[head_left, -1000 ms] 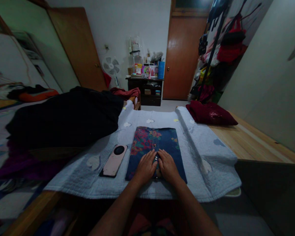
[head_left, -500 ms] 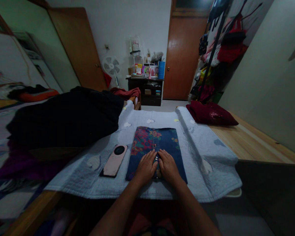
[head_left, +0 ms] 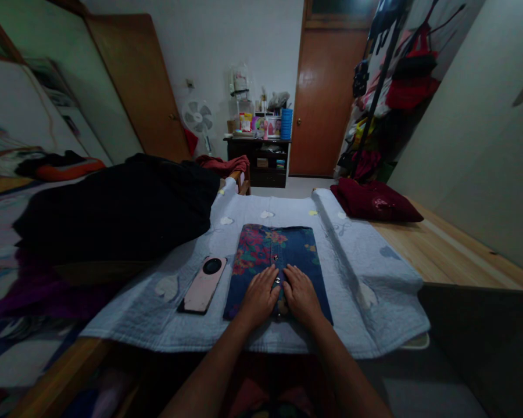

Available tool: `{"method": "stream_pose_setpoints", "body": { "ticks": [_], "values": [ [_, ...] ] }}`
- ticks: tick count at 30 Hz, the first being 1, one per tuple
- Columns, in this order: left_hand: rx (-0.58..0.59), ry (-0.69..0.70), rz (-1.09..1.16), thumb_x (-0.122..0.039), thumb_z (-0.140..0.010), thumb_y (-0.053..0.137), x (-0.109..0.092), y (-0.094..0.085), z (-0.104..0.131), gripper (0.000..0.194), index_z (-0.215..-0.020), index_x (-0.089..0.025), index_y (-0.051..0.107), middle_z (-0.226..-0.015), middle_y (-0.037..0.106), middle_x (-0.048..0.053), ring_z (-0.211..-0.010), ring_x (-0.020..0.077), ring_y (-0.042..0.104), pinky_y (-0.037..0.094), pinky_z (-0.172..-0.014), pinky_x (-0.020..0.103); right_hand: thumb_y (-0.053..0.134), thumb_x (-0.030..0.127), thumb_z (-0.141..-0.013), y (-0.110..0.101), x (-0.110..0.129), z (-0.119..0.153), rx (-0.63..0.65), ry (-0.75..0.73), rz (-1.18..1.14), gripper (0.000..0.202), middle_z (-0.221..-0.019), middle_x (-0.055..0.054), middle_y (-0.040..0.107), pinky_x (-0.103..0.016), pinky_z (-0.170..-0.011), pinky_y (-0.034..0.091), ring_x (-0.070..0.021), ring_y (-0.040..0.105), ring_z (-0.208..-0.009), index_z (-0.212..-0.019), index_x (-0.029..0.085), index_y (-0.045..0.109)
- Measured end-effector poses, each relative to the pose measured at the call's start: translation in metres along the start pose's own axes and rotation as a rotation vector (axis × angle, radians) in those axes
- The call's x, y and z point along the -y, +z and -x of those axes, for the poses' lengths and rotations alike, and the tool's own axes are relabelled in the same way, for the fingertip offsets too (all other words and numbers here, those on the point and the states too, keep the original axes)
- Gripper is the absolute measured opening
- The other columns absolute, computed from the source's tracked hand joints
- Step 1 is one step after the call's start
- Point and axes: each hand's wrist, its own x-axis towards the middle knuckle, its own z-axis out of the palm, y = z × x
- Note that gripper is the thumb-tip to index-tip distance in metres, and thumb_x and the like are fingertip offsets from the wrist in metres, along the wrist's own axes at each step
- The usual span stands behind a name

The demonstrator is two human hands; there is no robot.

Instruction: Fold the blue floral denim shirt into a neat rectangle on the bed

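A dark blue folded garment [head_left: 300, 249] with a red floral print lies flat, its buttons showing down the middle. Both of my hands rest palm down on its near half. My left hand [head_left: 260, 296] is left of the button line, fingers stretched forward. On the other side of the buttons lies my right hand [head_left: 302, 295], also flat with fingers extended. Neither hand grips anything. A pink phone [head_left: 204, 290] with a round black camera ring sits face down left of the garment, apart from my left hand.
A pale blue quilted cloth [head_left: 270, 342] with cloud patches covers the table. Dark clothing [head_left: 117, 215] is heaped at the left. A folded maroon cloth [head_left: 377, 200] lies on the wooden surface [head_left: 453, 252] at the right. A black cabinet [head_left: 257, 168] stands by the far wall.
My right hand has shifted slightly to the right, widening the gap between my hands. The garment and phone lie as before.
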Motion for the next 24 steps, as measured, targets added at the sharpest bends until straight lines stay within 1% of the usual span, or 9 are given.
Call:
{"method": "stream_pose_setpoints", "body": {
  "ticks": [11,15,18,24],
  "values": [
    [-0.013,0.005,0.004,-0.032,-0.097,0.036,0.001,0.001,0.001,0.049,-0.144,-0.016,0.041,-0.152,0.041,0.01,-0.141,0.0203,0.035,0.029,-0.116,0.044,0.044,0.026,-0.094,-0.006,-0.011,0.007,-0.008,0.042,0.022,0.041,-0.14,-0.013,0.054,-0.046,-0.111,0.034,-0.0257,0.045,-0.133,-0.13,0.013,0.058],
    [-0.011,-0.001,0.009,-0.032,-0.097,0.037,0.001,0.0,0.0,0.049,-0.144,-0.019,0.041,-0.152,0.041,0.009,-0.141,0.0206,0.036,0.029,-0.116,0.045,0.045,0.029,-0.094,-0.007,-0.018,0.009,-0.034,0.048,0.011,0.04,-0.138,-0.013,0.055,-0.046,-0.11,0.036,-0.026,0.047,-0.132,-0.129,0.014,0.059],
    [-0.003,-0.007,0.01,-0.032,-0.097,0.036,0.0,-0.001,0.0,0.049,-0.144,-0.018,0.04,-0.152,0.04,0.01,-0.141,0.0206,0.035,0.029,-0.116,0.045,0.045,0.031,-0.095,-0.007,-0.025,0.012,-0.047,0.062,0.004,0.04,-0.138,-0.015,0.055,-0.046,-0.11,0.037,-0.0265,0.047,-0.131,-0.127,0.013,0.06],
    [-0.015,0.0,0.02,-0.032,-0.097,0.037,0.0,-0.001,0.001,0.049,-0.145,-0.021,0.04,-0.152,0.041,0.009,-0.141,0.0207,0.035,0.029,-0.116,0.045,0.046,0.031,-0.094,-0.01,-0.033,0.015,-0.061,0.082,-0.012,0.038,-0.136,-0.014,0.057,-0.045,-0.11,0.037,-0.0258,0.048,-0.13,-0.125,0.014,0.061]
  ]
}}
